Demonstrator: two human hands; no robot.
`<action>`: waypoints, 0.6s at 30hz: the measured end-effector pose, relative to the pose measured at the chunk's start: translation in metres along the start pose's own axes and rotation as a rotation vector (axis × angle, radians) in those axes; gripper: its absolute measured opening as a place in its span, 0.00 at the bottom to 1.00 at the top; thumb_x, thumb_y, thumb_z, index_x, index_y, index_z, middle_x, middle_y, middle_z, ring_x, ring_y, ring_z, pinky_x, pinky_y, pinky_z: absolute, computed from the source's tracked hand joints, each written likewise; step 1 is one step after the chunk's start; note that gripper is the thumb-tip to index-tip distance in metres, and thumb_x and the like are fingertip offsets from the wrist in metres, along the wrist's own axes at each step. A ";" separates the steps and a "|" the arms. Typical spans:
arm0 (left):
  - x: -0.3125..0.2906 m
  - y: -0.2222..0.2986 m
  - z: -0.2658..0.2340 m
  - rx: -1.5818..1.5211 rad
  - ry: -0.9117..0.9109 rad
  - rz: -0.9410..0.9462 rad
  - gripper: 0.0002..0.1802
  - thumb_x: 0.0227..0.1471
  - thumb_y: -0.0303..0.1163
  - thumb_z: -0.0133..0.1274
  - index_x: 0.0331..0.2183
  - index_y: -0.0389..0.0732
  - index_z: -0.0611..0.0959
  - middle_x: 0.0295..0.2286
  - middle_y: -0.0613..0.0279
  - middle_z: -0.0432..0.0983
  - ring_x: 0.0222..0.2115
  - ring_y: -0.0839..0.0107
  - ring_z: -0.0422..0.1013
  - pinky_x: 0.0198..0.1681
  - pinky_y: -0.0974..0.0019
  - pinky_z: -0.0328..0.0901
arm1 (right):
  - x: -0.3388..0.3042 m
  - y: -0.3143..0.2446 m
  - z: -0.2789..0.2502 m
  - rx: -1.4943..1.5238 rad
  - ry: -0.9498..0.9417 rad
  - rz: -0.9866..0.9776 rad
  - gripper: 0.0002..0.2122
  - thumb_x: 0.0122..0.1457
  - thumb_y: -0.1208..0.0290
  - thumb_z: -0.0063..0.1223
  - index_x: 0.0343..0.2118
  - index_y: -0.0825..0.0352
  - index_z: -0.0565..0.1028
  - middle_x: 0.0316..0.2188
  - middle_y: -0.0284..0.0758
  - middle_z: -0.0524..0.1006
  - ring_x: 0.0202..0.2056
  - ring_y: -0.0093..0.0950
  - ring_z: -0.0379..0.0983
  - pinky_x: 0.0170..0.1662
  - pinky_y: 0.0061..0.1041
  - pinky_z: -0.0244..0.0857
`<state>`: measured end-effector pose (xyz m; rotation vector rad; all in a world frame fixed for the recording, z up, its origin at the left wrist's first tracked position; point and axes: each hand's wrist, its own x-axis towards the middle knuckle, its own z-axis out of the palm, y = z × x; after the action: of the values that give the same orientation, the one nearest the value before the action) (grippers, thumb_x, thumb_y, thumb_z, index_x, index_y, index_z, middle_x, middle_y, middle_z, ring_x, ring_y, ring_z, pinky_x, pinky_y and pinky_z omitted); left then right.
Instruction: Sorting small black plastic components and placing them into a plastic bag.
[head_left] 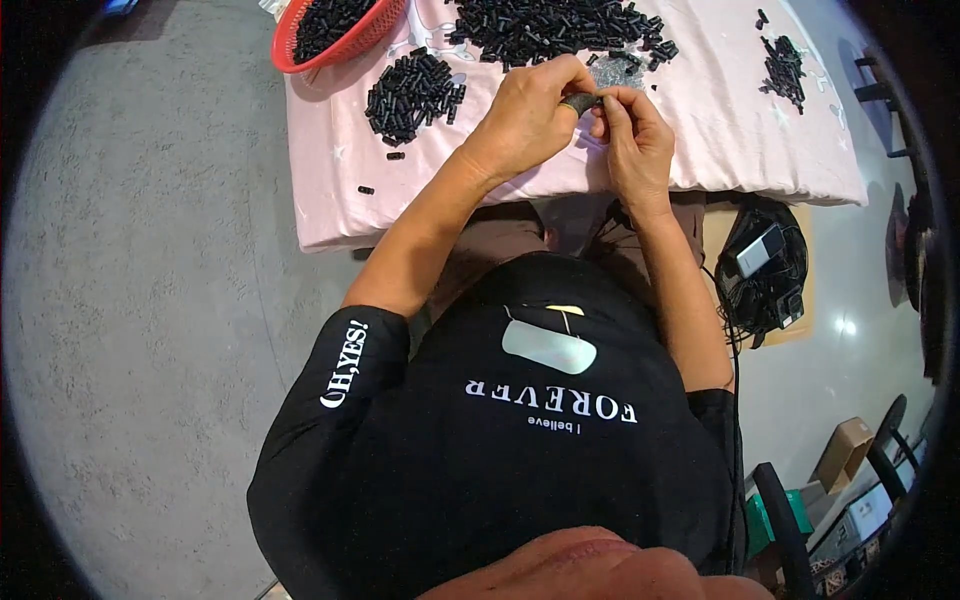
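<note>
My left hand point(525, 120) and my right hand point(642, 148) meet over the near edge of a pink cloth-covered table point(720, 140). Their fingertips are pinched together. Whatever sits between them is too small and covered to make out. A dark sleeve-like cover with a yellowish edge point(580, 102) wraps a digit of my left hand. Just beyond my fingers lies a small heap of clear, shiny little pieces point(618, 72). Behind it spreads a large pile of short black cylindrical parts point(550, 28). A smaller pile of similar black cylinders point(412, 95) lies left of my left hand.
A red plastic basket point(350, 45) of black parts stands at the far left. Two stray black cylinders, one here point(366, 190), lie near the left front. Thin black pieces point(784, 72) are heaped at the right. Below the table's right side is a black bag point(775, 275) with cables.
</note>
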<state>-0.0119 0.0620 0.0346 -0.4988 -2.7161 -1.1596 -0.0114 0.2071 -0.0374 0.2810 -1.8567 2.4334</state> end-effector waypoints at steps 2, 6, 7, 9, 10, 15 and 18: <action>0.001 0.003 -0.002 -0.012 -0.013 -0.035 0.09 0.47 0.21 0.52 0.35 0.35 0.79 0.29 0.52 0.80 0.31 0.64 0.78 0.36 0.65 0.70 | -0.001 -0.001 0.001 -0.019 0.006 -0.001 0.06 0.65 0.75 0.46 0.38 0.71 0.75 0.25 0.27 0.75 0.25 0.12 0.68 0.29 0.12 0.64; 0.003 -0.004 0.004 -0.038 -0.001 -0.013 0.08 0.49 0.22 0.54 0.35 0.35 0.79 0.27 0.54 0.79 0.29 0.69 0.76 0.35 0.67 0.70 | 0.002 0.000 -0.001 0.011 0.013 0.029 0.07 0.66 0.75 0.46 0.38 0.71 0.75 0.26 0.28 0.76 0.25 0.13 0.69 0.29 0.12 0.64; 0.003 -0.008 0.006 -0.094 -0.014 -0.060 0.08 0.50 0.23 0.54 0.35 0.34 0.79 0.26 0.56 0.79 0.28 0.72 0.75 0.34 0.68 0.69 | 0.003 0.001 -0.002 0.055 0.004 0.047 0.07 0.66 0.75 0.46 0.39 0.71 0.75 0.26 0.29 0.76 0.25 0.13 0.69 0.29 0.12 0.64; 0.004 -0.018 0.010 -0.153 -0.030 -0.107 0.08 0.51 0.24 0.54 0.36 0.34 0.79 0.26 0.57 0.78 0.27 0.75 0.73 0.34 0.69 0.69 | 0.003 0.001 -0.003 0.097 -0.003 0.066 0.07 0.66 0.75 0.46 0.39 0.71 0.75 0.26 0.29 0.76 0.25 0.13 0.69 0.28 0.12 0.64; 0.003 -0.024 0.012 -0.262 -0.037 -0.135 0.07 0.52 0.24 0.54 0.35 0.35 0.79 0.26 0.59 0.77 0.27 0.77 0.72 0.33 0.70 0.68 | 0.003 0.001 -0.004 0.111 -0.010 0.074 0.07 0.66 0.74 0.46 0.39 0.71 0.75 0.26 0.30 0.76 0.25 0.13 0.69 0.28 0.12 0.64; 0.001 -0.028 0.010 0.063 0.131 -0.038 0.05 0.47 0.25 0.55 0.31 0.39 0.82 0.28 0.57 0.77 0.29 0.66 0.74 0.34 0.67 0.67 | 0.003 0.003 -0.005 0.119 0.029 0.061 0.07 0.66 0.74 0.46 0.39 0.71 0.75 0.26 0.30 0.76 0.25 0.13 0.68 0.28 0.12 0.63; -0.003 -0.025 0.016 0.273 0.118 -0.006 0.06 0.43 0.26 0.56 0.29 0.39 0.81 0.27 0.55 0.75 0.30 0.57 0.73 0.35 0.60 0.67 | 0.003 0.002 -0.003 0.135 0.050 0.065 0.07 0.66 0.74 0.46 0.39 0.72 0.75 0.26 0.29 0.76 0.25 0.13 0.68 0.28 0.12 0.63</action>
<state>-0.0177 0.0565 0.0061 -0.3709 -2.7141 -0.7739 -0.0152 0.2096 -0.0391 0.1685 -1.7107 2.5887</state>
